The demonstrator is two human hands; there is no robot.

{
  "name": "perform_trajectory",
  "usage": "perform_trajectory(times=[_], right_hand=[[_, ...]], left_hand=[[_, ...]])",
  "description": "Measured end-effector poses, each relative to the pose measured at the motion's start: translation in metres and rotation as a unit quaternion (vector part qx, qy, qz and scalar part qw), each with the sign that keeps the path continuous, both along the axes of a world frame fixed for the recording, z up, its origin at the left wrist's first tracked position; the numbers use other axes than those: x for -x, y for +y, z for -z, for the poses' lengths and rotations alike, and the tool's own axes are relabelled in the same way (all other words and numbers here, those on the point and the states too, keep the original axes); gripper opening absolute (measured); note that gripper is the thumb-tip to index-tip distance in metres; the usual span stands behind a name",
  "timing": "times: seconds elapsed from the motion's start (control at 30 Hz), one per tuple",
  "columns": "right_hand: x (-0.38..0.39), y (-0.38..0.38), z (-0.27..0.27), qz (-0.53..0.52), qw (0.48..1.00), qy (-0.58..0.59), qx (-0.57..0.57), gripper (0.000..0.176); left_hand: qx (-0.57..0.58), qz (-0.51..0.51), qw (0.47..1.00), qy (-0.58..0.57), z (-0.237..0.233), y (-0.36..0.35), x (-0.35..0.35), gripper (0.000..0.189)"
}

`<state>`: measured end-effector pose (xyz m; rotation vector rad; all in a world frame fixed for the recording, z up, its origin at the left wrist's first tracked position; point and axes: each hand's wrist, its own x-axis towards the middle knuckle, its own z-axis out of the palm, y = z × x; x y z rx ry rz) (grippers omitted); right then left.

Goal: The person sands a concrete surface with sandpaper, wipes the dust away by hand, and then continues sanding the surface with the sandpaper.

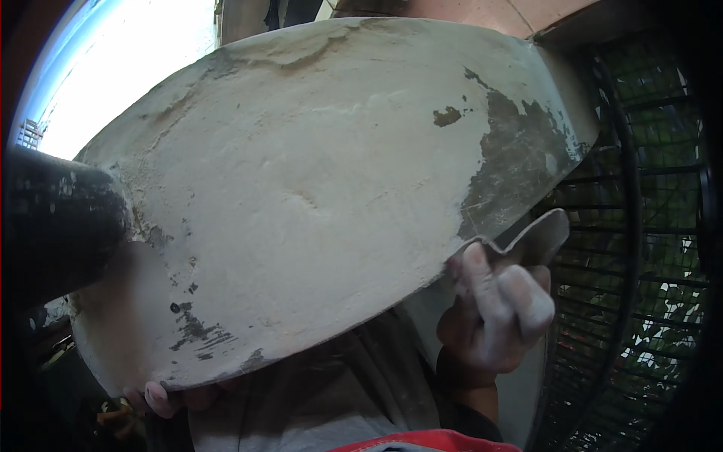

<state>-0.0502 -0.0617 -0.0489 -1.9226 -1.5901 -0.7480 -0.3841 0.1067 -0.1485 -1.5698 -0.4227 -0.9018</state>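
A large curved panel [301, 173] fills most of the view. Its surface is pale and dusty, like dried filler, with dark grey patches at the right end and lower left. At its lower left edge, the fingertips of my left hand [169, 399] curl over the rim; the rest of that hand is hidden beneath. My right hand [501, 313], whitened with dust, is closed on a folded piece of sandpaper [542, 235]. The sheet's bent edge meets the panel's lower right edge, and its free flap sticks out to the right.
A thick black tube [64, 226] with pale scuffs meets the panel's left end. On the right stands a dark metal grille [629, 181] with green leaves behind it. Tiles [489, 16] show at the top, and bright light comes from the upper left. Below is grey and red clothing [422, 438].
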Motion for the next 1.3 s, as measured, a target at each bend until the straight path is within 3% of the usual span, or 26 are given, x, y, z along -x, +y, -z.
perform_trajectory(times=[0.07,0.13,0.23,0.27,0.33,0.43,0.53,0.6,0.67,0.73,0.77,0.8,0.83,0.93,0.97,1.03,1.13,1.23,1.3], right_hand=[[0.001,-0.007,-0.001,-0.009,1.0,0.008,0.017,0.012],[-0.007,0.002,-0.001,0.053,0.998,-0.006,-0.011,0.012],[0.006,-0.003,0.002,0.003,0.998,-0.059,0.006,0.014],[0.0,-0.001,0.004,-0.003,0.999,-0.033,-0.014,0.015],[-0.007,0.001,0.002,0.02,0.999,-0.016,-0.021,0.015],[0.001,0.0,0.001,0.017,1.0,-0.008,-0.009,0.016],[0.0,-0.004,-0.002,-0.009,1.0,0.021,0.001,0.016],[-0.003,-0.001,-0.003,0.042,0.999,-0.019,-0.004,0.015],[0.003,-0.008,-0.001,-0.001,0.999,-0.05,0.022,0.015],[0.0,-0.012,0.0,0.003,0.998,-0.057,0.037,0.015],[-0.003,-0.013,0.001,0.007,0.998,-0.053,0.046,0.016],[-0.002,-0.007,0.001,0.037,0.998,-0.053,0.019,0.016],[-0.002,-0.004,0.001,0.051,0.997,-0.056,0.003,0.016],[-0.001,-0.004,0.003,0.023,0.999,-0.024,-0.005,0.016],[-0.003,-0.003,0.002,0.018,0.999,-0.032,-0.007,0.016],[-0.004,-0.001,0.001,0.025,1.0,-0.011,-0.013,0.015],[-0.004,-0.003,-0.007,0.008,0.998,-0.056,0.031,0.013],[-0.007,0.001,-0.009,0.03,0.999,-0.018,0.005,0.014],[0.007,-0.002,-0.009,0.038,0.998,-0.046,0.015,0.015]], left_hand=[[-0.02,0.01,1.0,0.001,-0.005,0.003,-0.017,0.059],[-0.014,0.017,1.0,-0.009,-0.001,0.003,-0.016,0.058],[-0.013,0.015,0.999,-0.035,0.016,-0.001,0.017,0.054],[0.033,0.016,0.999,-0.018,0.033,-0.006,0.058,0.053],[0.081,0.021,0.996,0.003,0.031,-0.005,0.063,0.051],[0.02,-0.027,0.999,-0.001,0.006,-0.004,0.005,0.064],[0.068,-0.023,0.997,-0.013,0.009,-0.009,0.014,0.065],[0.08,-0.013,0.996,-0.042,0.012,-0.01,0.014,0.064],[0.072,-0.022,0.996,-0.043,0.01,-0.009,0.012,0.063],[0.061,-0.029,0.997,-0.028,0.021,0.0,0.045,0.063],[0.026,0.017,0.999,0.016,0.042,0.015,0.108,0.052],[0.009,0.039,0.999,0.036,0.044,0.015,0.114,0.047],[-0.008,0.06,0.997,0.057,0.036,0.016,0.104,0.043],[0.052,0.086,0.994,-0.053,0.017,-0.002,0.022,0.041],[0.051,0.016,0.998,-0.036,0.012,-0.006,0.01,0.051],[0.054,-0.055,0.997,-0.012,0.011,-0.009,0.009,0.064],[0.088,0.005,0.994,-0.057,0.016,-0.007,0.005,0.065],[0.015,-0.031,0.999,0.021,0.009,-0.002,0.003,0.066],[0.058,-0.003,0.997,-0.051,0.019,-0.003,0.01,0.064]])
